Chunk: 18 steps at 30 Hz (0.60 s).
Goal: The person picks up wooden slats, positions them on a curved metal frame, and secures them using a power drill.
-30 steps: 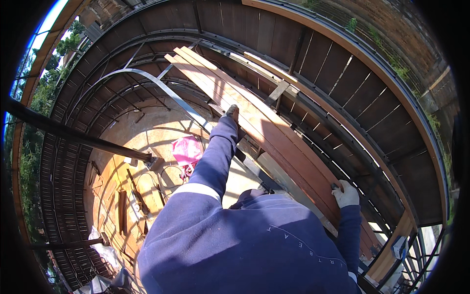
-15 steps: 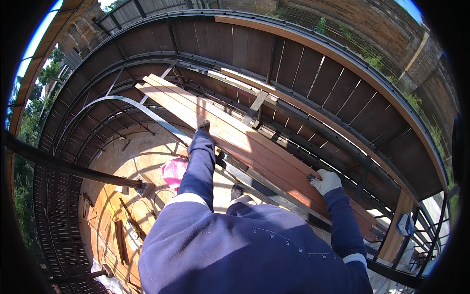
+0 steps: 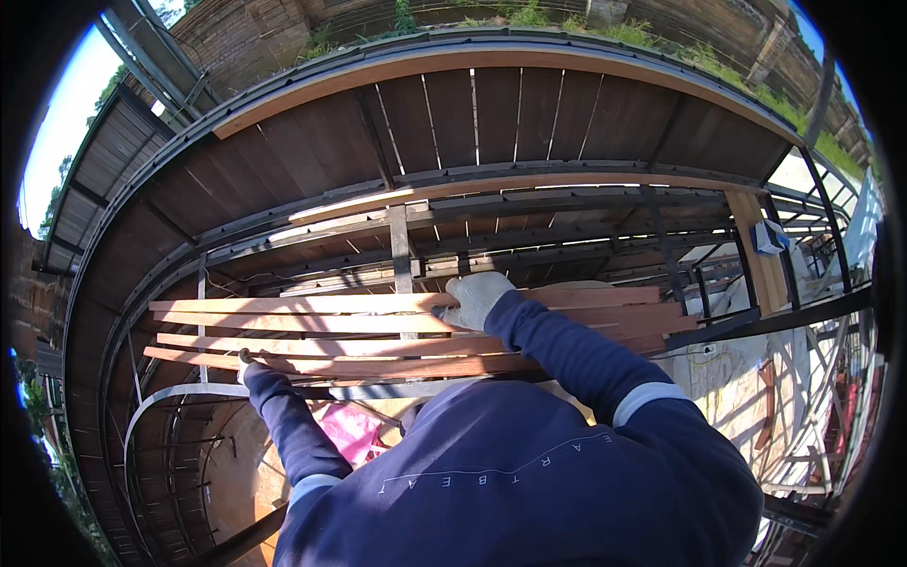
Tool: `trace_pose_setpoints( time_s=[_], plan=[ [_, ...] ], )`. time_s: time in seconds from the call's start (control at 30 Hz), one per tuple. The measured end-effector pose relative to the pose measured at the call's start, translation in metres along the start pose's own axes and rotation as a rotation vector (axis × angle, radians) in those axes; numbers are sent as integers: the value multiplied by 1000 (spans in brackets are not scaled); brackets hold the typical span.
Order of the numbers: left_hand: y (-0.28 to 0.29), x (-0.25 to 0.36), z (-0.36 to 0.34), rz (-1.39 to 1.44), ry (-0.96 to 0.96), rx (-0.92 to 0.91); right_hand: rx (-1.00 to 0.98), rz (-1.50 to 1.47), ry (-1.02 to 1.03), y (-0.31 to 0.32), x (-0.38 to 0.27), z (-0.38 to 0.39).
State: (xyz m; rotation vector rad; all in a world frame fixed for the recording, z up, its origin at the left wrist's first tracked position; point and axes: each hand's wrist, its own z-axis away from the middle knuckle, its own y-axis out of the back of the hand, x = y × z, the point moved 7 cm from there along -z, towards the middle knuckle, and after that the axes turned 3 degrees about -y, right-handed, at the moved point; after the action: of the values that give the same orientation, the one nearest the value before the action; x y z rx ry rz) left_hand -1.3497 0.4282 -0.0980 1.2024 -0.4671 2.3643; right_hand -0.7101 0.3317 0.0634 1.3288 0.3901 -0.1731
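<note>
Several long reddish-brown wooden planks (image 3: pixel 368 346) lie side by side in front of me, running left to right with narrow gaps between them. My left hand (image 3: pixel 248 366), small and partly hidden by its sleeve, grips the nearest plank (image 3: pixel 406 367) toward its left end. In a pale glove with dark fingertips, my right hand (image 3: pixel 479 300) is closed at the two farther planks, near their middle. Its fingers curl over the second plank (image 3: pixel 350 324); their undersides are hidden.
Dark metal framing (image 3: pixel 401 248) stands beneath and behind the planks. A curved wall of dark boards (image 3: pixel 510 113) rises beyond, topped by a wooden rail (image 3: pixel 453 63). At right, a small blue-and-white box (image 3: pixel 770 237) sits by upright boards (image 3: pixel 753 274). Pink sheeting (image 3: pixel 348 432) lies below left.
My view has turned, so the planks now run nearly level. They were close together and now lie apart. My right hand has moved left along them; my left is nearer their left ends.
</note>
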Motion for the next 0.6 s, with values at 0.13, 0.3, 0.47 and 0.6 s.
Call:
trace_pose_setpoints(
  time_s=[0.13,0.3,0.47,0.6],
  plan=[
    [-84,43,144,-1215,-1506,245,-32,67,-78,27,-7,-1],
    [-176,29,236,-1542,-1803,-671,101,123,16,66,-28,-16],
    [-218,76,166,-1528,-1847,-649,174,111,71,68,-35,-38],
    [-241,105,160,-1553,-1826,-751,249,-5,97,57,-28,-53]
  ],
)
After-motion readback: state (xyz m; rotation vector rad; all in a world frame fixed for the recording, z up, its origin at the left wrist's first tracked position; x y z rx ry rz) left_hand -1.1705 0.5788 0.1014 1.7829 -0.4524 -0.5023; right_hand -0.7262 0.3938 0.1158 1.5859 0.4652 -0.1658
